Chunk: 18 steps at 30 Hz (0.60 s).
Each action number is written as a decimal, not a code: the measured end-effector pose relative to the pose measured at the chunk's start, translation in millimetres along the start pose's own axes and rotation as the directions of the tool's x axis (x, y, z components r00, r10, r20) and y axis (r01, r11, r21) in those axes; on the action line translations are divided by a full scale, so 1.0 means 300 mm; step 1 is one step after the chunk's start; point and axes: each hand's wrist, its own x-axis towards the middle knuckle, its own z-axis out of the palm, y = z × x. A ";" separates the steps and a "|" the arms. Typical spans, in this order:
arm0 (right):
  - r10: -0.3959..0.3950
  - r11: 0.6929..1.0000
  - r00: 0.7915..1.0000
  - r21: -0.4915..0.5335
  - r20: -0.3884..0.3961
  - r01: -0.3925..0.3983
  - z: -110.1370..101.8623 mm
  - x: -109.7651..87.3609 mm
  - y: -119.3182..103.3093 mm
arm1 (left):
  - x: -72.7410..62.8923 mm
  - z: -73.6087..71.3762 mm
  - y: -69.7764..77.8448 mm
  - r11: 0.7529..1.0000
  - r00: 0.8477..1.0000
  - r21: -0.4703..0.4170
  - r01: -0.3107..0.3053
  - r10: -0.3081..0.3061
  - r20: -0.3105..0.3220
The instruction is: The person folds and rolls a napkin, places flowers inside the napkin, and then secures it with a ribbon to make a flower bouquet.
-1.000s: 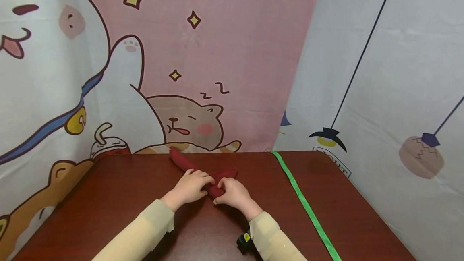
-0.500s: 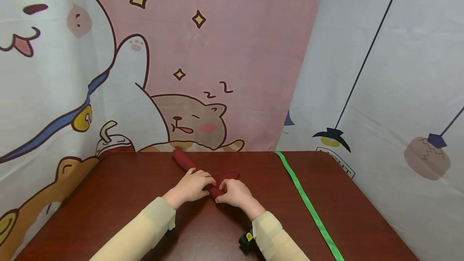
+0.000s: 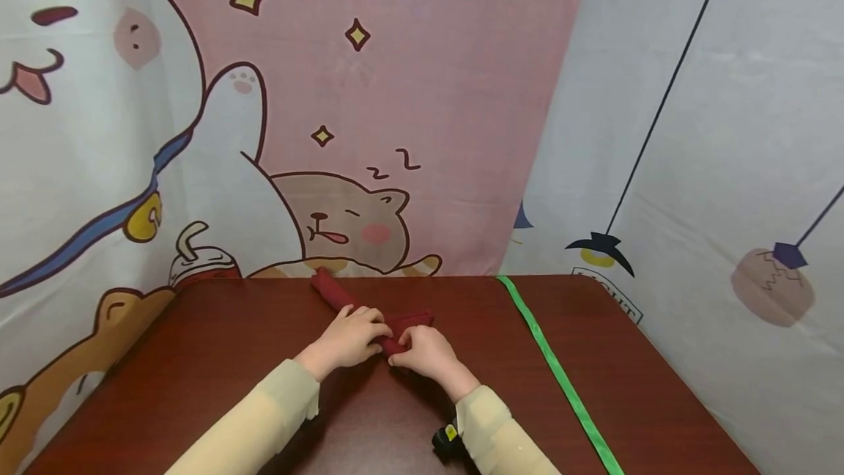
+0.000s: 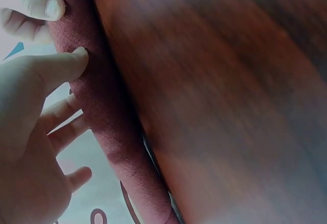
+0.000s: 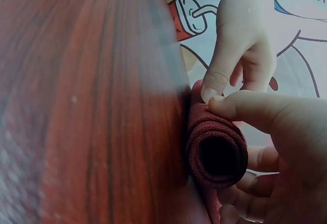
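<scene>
A dark red cloth lies rolled into a tube, slanting across the far middle of the table, with a loose flap spread out to its right. My left hand holds the roll partway along, its thumb on the near side and its fingers beyond. At the near end, my right hand grips the roll between thumb and fingers. In the right wrist view, the spiral layers of the roll's end face me around a dark hollow, and both thumb tips almost meet on top.
A green strip runs lengthwise along the right of the brown table. Something small and black with a yellow mark sits at the right sleeve. Behind the table hangs a cartoon-printed curtain.
The head view has shifted slightly sideways and back. Both hands keep their hold on the rolled cloth and have hardly moved.
</scene>
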 end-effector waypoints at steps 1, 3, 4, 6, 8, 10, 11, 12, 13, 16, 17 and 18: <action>0.002 1.000 1.000 0.009 0.001 -0.002 -0.001 0.000 0.003 | 0.001 0.004 -0.001 1.000 1.000 0.008 -0.001 0.001 -0.006; 0.013 0.999 1.000 0.031 0.006 -0.013 -0.003 -0.003 0.008 | 0.003 0.013 0.000 1.000 1.000 0.015 -0.002 0.002 -0.023; 0.019 0.999 1.000 0.042 0.011 -0.019 -0.001 -0.003 0.011 | 0.002 0.018 0.000 1.000 1.000 0.015 0.001 0.000 -0.028; 0.021 0.998 1.000 0.060 0.017 -0.022 0.002 -0.007 0.017 | -0.001 0.027 0.003 1.000 0.999 0.006 0.005 -0.005 -0.045; 0.022 0.997 1.000 0.074 0.020 -0.024 0.004 -0.010 0.025 | -0.004 0.031 0.008 1.000 0.998 -0.013 0.011 -0.011 -0.060; 0.017 0.997 1.000 0.074 0.016 -0.018 0.004 -0.012 0.032 | -0.006 0.030 0.012 1.000 0.997 -0.024 0.012 -0.014 -0.078; 0.012 0.997 1.000 0.071 0.011 -0.013 0.002 -0.011 0.035 | -0.005 0.029 0.013 1.000 0.996 -0.025 0.010 -0.012 -0.092; 0.009 0.998 1.000 0.067 0.008 -0.009 0.001 -0.008 0.039 | -0.004 0.028 0.012 1.000 0.994 -0.023 0.005 -0.008 -0.107; 0.006 0.998 1.000 0.063 0.005 -0.006 -0.003 -0.004 0.042 | -0.003 0.027 0.010 1.000 0.993 -0.018 0.002 -0.004 -0.122; -0.002 0.998 1.000 0.057 0.004 0.002 -0.014 0.008 0.049 | 0.002 0.025 0.004 1.000 0.985 0.004 -0.004 0.004 -0.170; -0.003 0.998 1.000 0.063 0.009 0.002 -0.016 0.009 0.051 | 0.002 0.027 0.003 1.000 0.984 0.007 -0.005 0.007 -0.180; -0.004 0.998 1.000 0.069 0.017 0.002 -0.018 0.011 0.054 | 0.003 0.029 0.002 1.000 0.983 0.012 -0.005 0.007 -0.185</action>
